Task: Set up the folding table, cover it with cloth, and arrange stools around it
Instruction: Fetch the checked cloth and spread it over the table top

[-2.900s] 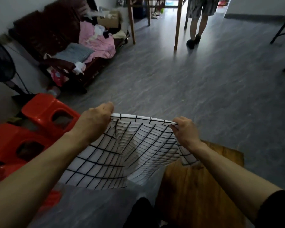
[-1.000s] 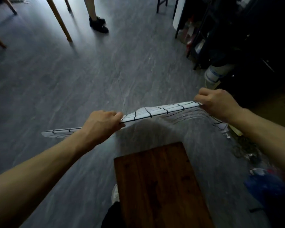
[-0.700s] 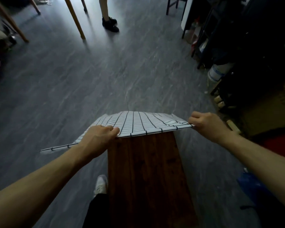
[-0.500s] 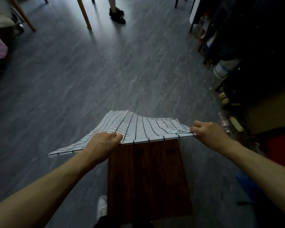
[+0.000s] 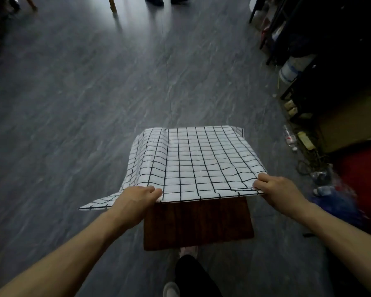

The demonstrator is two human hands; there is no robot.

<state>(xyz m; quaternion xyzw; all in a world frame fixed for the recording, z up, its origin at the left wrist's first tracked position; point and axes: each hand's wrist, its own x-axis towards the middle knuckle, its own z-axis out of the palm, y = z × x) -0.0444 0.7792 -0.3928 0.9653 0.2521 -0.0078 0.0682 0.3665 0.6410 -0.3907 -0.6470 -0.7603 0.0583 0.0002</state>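
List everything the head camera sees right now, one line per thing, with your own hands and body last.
cloth: one, white with black grid, spread over the far part of the table, left side hanging off the edge
table: one, dark brown wood, centre, near strip bare
floor: grey, streaked, all around
wooden leg: one, light brown, top edge
another person's shoes: dark, top edge
dark shelving: right side, contents too dim to name
plastic bottle: one, clear, on the floor at right
red object: one, right edge, unclear what
left hand: grips the cloth's near edge
right hand: grips the cloth's near right corner
own leg: dark trousers, light shoe, bottom centre
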